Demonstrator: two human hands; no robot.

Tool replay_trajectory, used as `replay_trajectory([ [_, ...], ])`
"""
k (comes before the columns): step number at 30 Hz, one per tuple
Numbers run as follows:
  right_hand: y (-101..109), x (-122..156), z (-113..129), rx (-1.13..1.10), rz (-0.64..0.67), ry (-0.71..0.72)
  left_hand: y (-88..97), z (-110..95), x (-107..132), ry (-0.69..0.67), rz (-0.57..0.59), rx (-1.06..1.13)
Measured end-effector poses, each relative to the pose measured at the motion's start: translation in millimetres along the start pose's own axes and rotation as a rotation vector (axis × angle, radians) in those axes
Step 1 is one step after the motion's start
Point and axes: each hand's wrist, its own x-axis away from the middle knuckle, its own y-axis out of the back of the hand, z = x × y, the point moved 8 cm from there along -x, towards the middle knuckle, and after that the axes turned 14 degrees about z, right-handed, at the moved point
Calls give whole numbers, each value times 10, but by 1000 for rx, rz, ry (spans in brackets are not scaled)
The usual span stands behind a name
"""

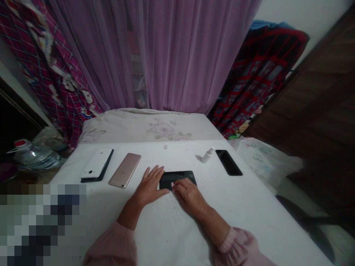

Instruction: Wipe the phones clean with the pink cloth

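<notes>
Your left hand [149, 187] spreads its fingers at the left end of the black phone [168, 178]. Your right hand [191, 195] bunches its fingers over it; I can't tell if they grip anything. The phone lies on the white surface [249, 214]. Past that is flowery cloth [163, 129], then purple curtains [180, 55]. A big water jug [37, 155] sits off left.

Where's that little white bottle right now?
In the head view, the little white bottle is on the right side of the white table, just left of the black phone and beyond the right hand.
</notes>
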Motion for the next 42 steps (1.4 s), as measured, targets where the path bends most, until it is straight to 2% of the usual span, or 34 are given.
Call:
replay_trajectory([
  [4, -105, -78, 66, -10, -13, -7, 2, 2, 2, -8, -14, -17],
  [9, -39, 21, -30, 3, -8, -41, -7, 23, -2, 8, 5, -16],
  [17, 317, 703, -751, 14, -86, -294, 26, 3, 8, -5, 13, -4],
  [21, 430, 854, -1031, -86, -186, -447, 13, 15, 10, 2, -1, -5],
  [25, 373, 787, -1148, -350, -253, -611, 3, 39, 18, -23, -64, -10],
  [29, 252, 666, -1150, -497, -267, -677, -18, 58, 24, -40, -80, -15],
  [37, 183, 465, -1181, -227, -138, -734, -17, 48, 43, -53, -118, -39],
  [40, 159, 303, -1099, -134, -127, -693, -11, 30, 55, -62, -119, -44],
  [42, 122, 158, -951, -66, -113, -618, -5, 13, 63, -62, -121, -45],
])
